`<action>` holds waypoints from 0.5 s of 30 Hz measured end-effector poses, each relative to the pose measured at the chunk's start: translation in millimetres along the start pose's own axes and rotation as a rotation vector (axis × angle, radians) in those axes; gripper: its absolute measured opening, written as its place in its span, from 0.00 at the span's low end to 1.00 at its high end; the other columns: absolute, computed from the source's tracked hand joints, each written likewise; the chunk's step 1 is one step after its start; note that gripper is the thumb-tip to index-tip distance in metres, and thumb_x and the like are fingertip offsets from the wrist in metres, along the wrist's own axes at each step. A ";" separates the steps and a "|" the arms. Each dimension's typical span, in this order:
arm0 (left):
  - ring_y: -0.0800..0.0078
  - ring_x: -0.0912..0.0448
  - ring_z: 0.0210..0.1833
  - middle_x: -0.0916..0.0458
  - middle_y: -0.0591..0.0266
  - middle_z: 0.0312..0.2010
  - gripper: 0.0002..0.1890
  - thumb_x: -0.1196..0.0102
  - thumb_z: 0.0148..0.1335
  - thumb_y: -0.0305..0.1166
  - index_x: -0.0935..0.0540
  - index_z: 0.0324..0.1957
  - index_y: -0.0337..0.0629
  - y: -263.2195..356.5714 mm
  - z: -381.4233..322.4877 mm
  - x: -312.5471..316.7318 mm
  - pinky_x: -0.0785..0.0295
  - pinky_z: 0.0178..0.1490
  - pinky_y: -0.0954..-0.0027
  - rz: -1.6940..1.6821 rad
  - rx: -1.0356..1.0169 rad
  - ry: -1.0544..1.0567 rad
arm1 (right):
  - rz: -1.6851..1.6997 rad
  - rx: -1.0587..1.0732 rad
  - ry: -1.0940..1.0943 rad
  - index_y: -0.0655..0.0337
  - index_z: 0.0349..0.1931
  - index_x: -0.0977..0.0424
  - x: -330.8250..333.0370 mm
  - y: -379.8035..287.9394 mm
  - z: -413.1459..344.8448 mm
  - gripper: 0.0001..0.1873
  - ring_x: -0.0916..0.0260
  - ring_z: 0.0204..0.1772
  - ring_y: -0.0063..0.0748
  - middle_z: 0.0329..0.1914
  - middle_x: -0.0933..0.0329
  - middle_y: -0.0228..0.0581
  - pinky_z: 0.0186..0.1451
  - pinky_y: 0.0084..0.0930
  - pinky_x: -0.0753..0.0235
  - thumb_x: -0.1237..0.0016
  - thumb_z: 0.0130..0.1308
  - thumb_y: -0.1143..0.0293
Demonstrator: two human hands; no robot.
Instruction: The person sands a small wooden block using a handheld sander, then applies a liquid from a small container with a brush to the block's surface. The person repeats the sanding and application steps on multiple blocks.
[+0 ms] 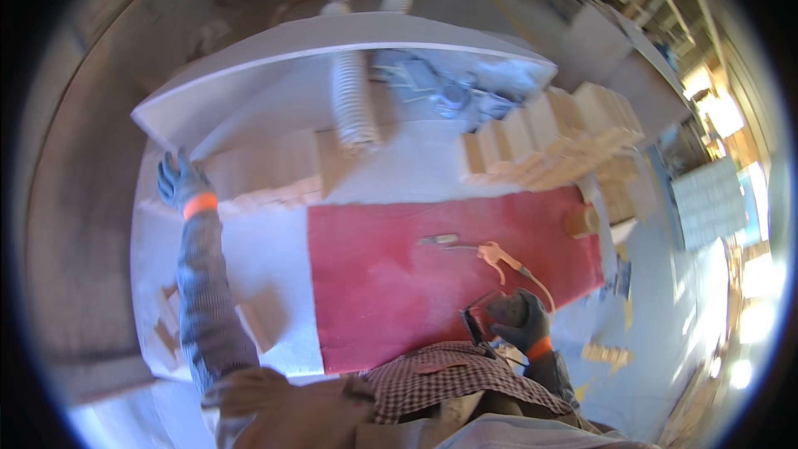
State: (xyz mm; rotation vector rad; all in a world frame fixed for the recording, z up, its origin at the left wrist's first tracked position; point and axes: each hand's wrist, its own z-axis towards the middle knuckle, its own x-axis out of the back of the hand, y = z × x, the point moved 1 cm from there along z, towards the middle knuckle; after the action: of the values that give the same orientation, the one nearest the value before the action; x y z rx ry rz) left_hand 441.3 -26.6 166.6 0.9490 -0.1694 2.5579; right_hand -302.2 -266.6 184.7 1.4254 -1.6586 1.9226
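Note:
My left hand (184, 186), in a grey glove with an orange cuff, reaches far left to the end of a row of pale wooden blocks (268, 168). Its fingers are spread and nothing shows in them; blur hides whether they touch the wood. My right hand (527, 321), gloved alike, grips a dark hand-held power tool (506, 310), apparently a sander, at the near edge of a red mat (386, 280). Just beyond it lies an orange air blow gun (499, 254) with its hose. A small slim tool (438, 239) rests mid-mat.
A pale hood panel (349, 31) stands behind the table, with a ribbed duct hose (354, 100) hanging down. More wooden blocks (548, 131) are stacked at the back right. A tan cylindrical object (581, 221) sits on the mat's right end. Loose wood pieces (255, 326) lie near left.

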 end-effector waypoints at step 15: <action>0.39 0.37 0.81 0.40 0.33 0.79 0.59 0.22 0.59 0.49 0.44 0.81 0.32 678.2 -68.7 259.2 0.41 0.84 0.50 -1.467 -0.120 -0.367 | 0.112 -0.006 0.060 0.53 0.71 0.27 32.3 51.6 4.0 0.55 0.17 0.60 0.60 0.61 0.22 0.55 0.63 0.49 0.16 0.17 0.39 0.47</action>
State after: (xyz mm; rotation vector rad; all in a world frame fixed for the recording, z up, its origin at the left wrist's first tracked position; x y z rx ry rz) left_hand -57.6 -541.5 300.2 0.9310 0.2146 1.0223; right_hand -352.5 -300.0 176.5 1.2852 -1.7490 1.9967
